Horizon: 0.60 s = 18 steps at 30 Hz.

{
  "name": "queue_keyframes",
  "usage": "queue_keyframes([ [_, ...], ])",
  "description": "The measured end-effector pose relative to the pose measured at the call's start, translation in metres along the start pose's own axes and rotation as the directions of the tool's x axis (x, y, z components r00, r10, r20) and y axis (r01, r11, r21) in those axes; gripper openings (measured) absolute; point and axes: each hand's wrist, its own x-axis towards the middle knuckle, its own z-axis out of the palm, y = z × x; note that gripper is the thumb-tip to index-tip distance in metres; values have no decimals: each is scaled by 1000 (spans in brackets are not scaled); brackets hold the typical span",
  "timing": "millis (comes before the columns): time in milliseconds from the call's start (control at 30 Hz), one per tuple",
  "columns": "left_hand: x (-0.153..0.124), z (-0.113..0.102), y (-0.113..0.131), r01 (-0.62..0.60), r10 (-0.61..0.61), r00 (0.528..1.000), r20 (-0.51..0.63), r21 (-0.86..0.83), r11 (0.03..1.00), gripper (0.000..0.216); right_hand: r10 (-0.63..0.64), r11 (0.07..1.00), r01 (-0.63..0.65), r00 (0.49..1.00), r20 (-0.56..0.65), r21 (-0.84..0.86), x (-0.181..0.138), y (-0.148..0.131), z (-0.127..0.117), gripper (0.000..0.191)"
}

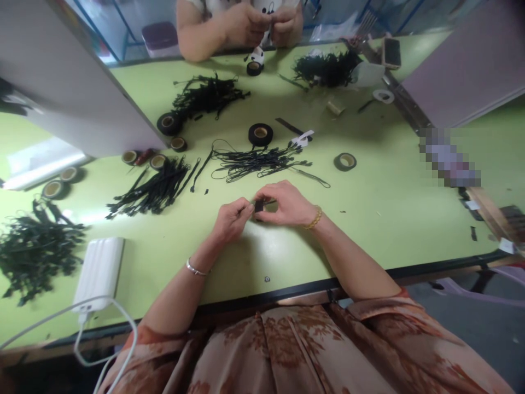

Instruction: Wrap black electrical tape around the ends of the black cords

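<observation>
Writing first: a small dark scrap (267, 279) near the front edge of the pale green tabletop (369, 235) bears a light ring-like mark, too small to read; a pixelated patch (449, 161) at right is past reading too. Both forearms come in from the front edge, elbows wide, hands meeting at mid-table. Left hand (233, 219), silver metal bangle (197, 269) at the wrist: fingers curled in, thumb and forefinger pinched on the left side of a small black band-like piece (258, 208). Right hand (289, 205), yellow beaded bracelet (314, 218): fingers arched over the top, thumb underneath, gripping the same piece, a gap showing inside the curve of the palm. Piece sits between the two hands, in front of the wearer; cannot tell whether it is a tape roll. Just beyond the hands, a spread of thin black looped cords (262, 163); behind that, a large black tape roll with tan core (261, 142). Left: a bundle of black cords (153, 189), then a white ribbed power bank (98, 268), cable plugged in. Opposite, a co-worker's hands (248, 24) close together, fingertips on a small dark item.
</observation>
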Motion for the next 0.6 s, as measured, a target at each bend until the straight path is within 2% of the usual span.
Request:
queue_keyframes([
  [133,0,-1,1,12,-14,1000,19,95,995,30,47,997,-44,998,33,-69,1,-1,1,38],
  [200,1,-2,3,16,-20,1000,18,220,975,31,65,995,-62,997,38,-79,1,0,4,38],
  [267,2,-3,4,-19,18,1000,6,419,908,30,71,995,-70,997,17,-68,2,1,8,36],
  [367,1,0,5,-134,178,984,-3,649,749,26,79,995,-78,997,0,-61,2,0,12,37],
  [467,-3,7,5,-211,281,960,9,684,698,26,111,988,-112,994,-20,-104,2,-6,16,45],
  [600,-7,14,4,-161,238,971,-41,626,763,19,145,971,-153,988,-55,-186,1,-14,17,49],
])
